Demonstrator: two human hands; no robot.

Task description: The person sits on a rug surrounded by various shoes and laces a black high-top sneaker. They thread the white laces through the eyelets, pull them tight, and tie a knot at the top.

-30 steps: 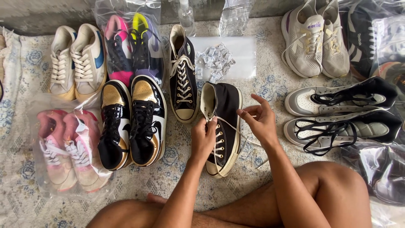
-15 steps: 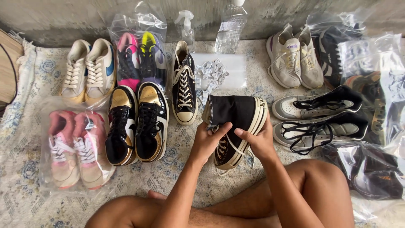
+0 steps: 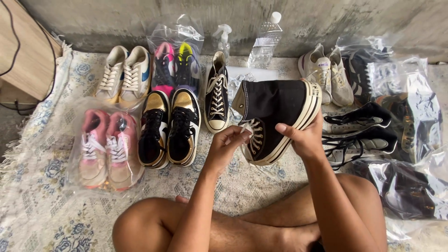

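Two hands lift the black high-top (image 3: pixel 273 114): right hand (image 3: pixel 305 137) grips its sole, left hand (image 3: pixel 228 142) pinches a lace (image 3: pixel 246 126); it could slip onto the rug (image 3: pixel 42 186).

Black high-top sneaker (image 3: pixel 275 119) lifted off the patterned cloth (image 3: pixel 42 186), tipped on its side, striped sole up and rightward. Right hand (image 3: pixel 303 137) clamped on the sole edge; left hand (image 3: pixel 228 144) pinching what looks like a white lace end (image 3: pixel 243 127). Matching black sneaker (image 3: pixel 217 95) lying just left of the hands; gold-and-black pair (image 3: pixel 170 128) further left.
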